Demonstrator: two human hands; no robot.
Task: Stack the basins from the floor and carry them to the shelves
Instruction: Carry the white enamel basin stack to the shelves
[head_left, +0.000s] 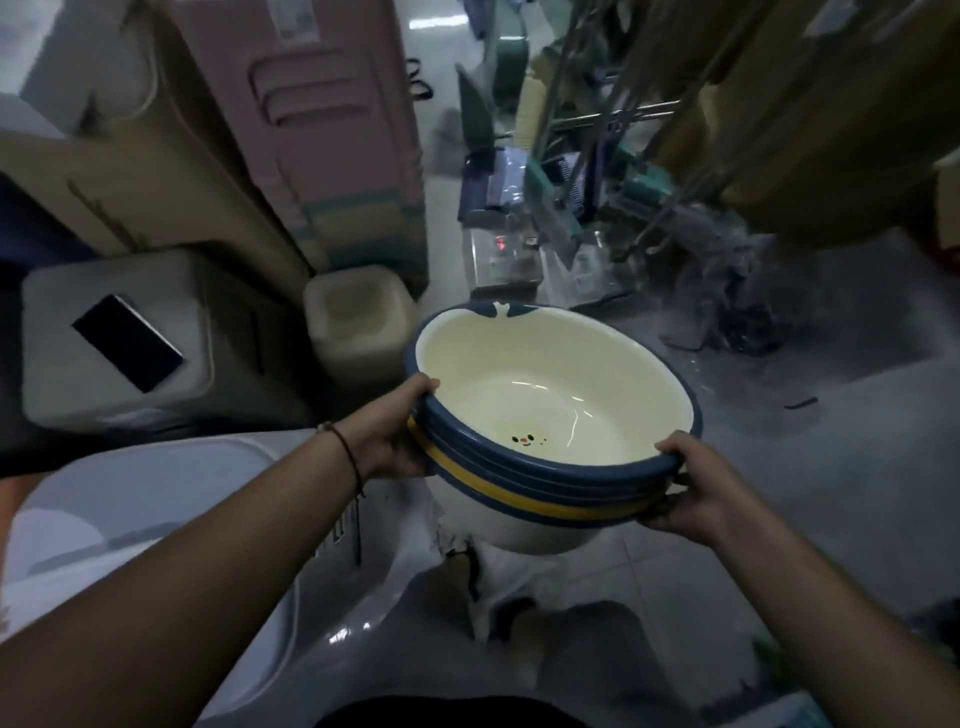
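the left hand curls around the left rim of a stack of basins, thumb over the top edge, fingers hidden underneath. the right hand clamps the near-right rim the same way, thumb on top. the stack hangs in the air between both hands, above the grey tiled floor. the rims show about four nested basins, cream inside, blue-edged, one with a yellow band; the exact count is unclear. a dark phone lies on one grey stool at left. the room is cluttered and blurred.
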